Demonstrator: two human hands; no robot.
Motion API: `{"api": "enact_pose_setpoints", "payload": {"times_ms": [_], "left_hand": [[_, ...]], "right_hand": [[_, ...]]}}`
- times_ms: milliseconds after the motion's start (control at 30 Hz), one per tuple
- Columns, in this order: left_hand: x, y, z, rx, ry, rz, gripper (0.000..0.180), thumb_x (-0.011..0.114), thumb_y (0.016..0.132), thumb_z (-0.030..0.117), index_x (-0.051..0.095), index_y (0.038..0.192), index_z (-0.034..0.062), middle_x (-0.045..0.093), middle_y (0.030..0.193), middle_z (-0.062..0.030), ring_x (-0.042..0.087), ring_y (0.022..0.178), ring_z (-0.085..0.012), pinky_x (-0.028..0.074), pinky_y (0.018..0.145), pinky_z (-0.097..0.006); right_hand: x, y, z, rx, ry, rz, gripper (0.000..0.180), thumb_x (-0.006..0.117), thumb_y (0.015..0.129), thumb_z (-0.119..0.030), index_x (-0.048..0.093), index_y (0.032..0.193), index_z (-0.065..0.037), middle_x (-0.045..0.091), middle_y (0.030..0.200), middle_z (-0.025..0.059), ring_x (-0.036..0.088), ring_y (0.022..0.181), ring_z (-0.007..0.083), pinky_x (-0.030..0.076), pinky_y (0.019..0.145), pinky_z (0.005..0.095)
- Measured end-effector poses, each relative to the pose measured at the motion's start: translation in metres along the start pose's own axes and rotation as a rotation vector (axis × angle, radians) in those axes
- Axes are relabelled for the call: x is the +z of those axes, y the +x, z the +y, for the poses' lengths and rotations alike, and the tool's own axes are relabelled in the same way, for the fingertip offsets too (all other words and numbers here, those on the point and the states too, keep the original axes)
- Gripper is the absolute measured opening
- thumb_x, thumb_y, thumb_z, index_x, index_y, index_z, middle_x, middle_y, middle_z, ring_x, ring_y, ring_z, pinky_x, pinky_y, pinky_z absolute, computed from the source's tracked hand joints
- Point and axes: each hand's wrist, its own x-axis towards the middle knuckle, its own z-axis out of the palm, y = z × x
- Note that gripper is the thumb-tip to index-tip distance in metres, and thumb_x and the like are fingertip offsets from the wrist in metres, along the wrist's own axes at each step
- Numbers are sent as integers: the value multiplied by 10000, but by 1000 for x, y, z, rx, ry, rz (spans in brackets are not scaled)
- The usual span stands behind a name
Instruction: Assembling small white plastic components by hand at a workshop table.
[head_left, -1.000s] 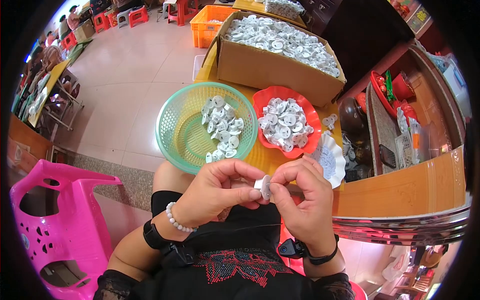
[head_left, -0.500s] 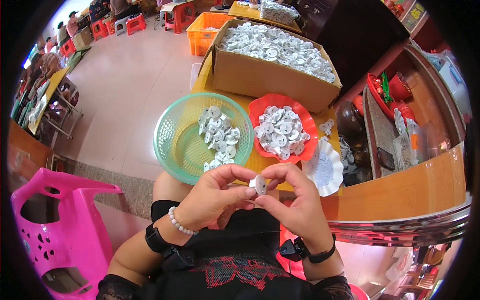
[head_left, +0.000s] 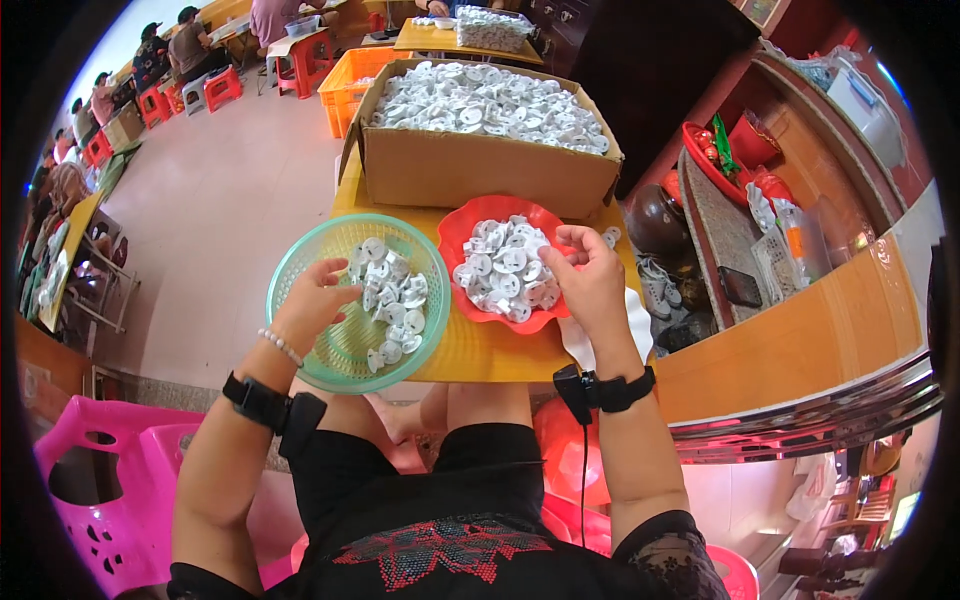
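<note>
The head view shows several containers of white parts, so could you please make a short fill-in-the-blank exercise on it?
1. The left hand is at a round plastic basket whose colour is ______.
2. The right hand is at a wavy-rimmed bowl whose colour is ______.
3. The large box heaped with white parts is made of ______.
4. A white beaded bracelet is worn on the person's ______ wrist.

Missing words: green; red; cardboard; left.

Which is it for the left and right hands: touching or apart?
Apart. The head view shows the left hand at the green basket and the right hand at the red bowl, a wide gap between them.
</note>
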Motion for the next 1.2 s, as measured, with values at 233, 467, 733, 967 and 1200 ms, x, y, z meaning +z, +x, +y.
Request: {"api": "enact_pose_setpoints", "payload": {"times_ms": [233,467,733,967,1200], "left_hand": [[-7,49,-18,-55,447,-81,445,704,774,106,566,1182,-7,643,832,-112,623,619,-179,533,531,-311],[3,58,-24,0,416,-56,243,692,762,54,608,977,-23,654,770,-103,661,621,-164,541,495,-286],[6,43,-18,86,537,5,246,683,749,35,645,990,2,669,768,-128,669,617,-185,526,494,-289],[-9,55,-32,76,690,-56,333,666,738,50,640,1067,7,673,748,-137,666,627,-186,532,536,-280],[-26,22,-9,13,196,28,336,641,799,58,594,1121,-26,649,834,-83,657,710,-167,543,614,-261]], "right_hand": [[-59,-19,78,190,-434,-112,239,674,769,-266,691,899,-66,692,818,87,653,728,251,484,691,377],[-62,-65,107,221,-736,-183,218,699,742,-299,704,901,-150,661,922,44,618,951,229,386,852,402],[-51,-71,131,81,-748,-30,111,668,780,-225,685,846,-137,648,847,50,616,850,244,377,778,402],[-66,-66,131,237,-378,-11,107,649,800,-112,685,892,-72,687,836,114,668,758,249,509,694,365],[-71,-64,135,242,-251,-17,181,643,798,-62,695,971,-54,699,828,122,673,748,183,519,672,306]]}}
